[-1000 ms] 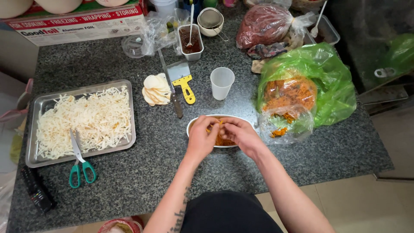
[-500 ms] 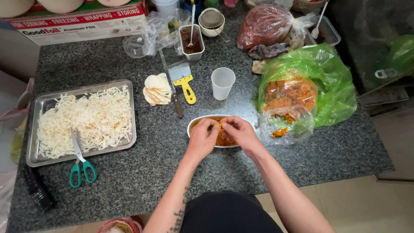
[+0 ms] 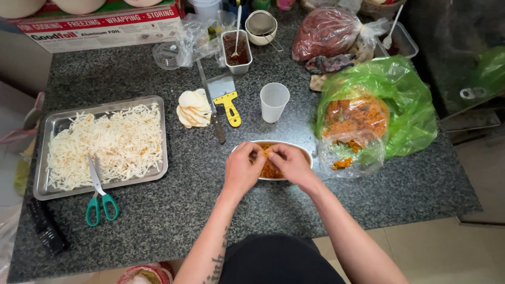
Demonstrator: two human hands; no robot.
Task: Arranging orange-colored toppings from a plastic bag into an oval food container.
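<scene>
Both hands meet over a shallow oval metal dish [image 3: 306, 155] at the counter's front middle. My left hand [image 3: 242, 170] and my right hand [image 3: 290, 164] pinch a small piece of pale wrapper with orange filling [image 3: 271, 168] between their fingertips. The dish holds more of that orange shredded filling. A stack of round pale wrappers [image 3: 193, 108] lies further back to the left.
A metal tray [image 3: 44, 126] of white shreds sits at left with green-handled scissors [image 3: 99, 194] over its edge. A knife [image 3: 212, 108], a yellow-handled scraper [image 3: 228, 99], a white plastic cup [image 3: 274, 101], a sauce tub [image 3: 236, 50] and a green bag [image 3: 402, 105] of orange filling surround the dish.
The hands have stayed over the dish; the fingers have shifted slightly while working the piece. Nothing else has moved.
</scene>
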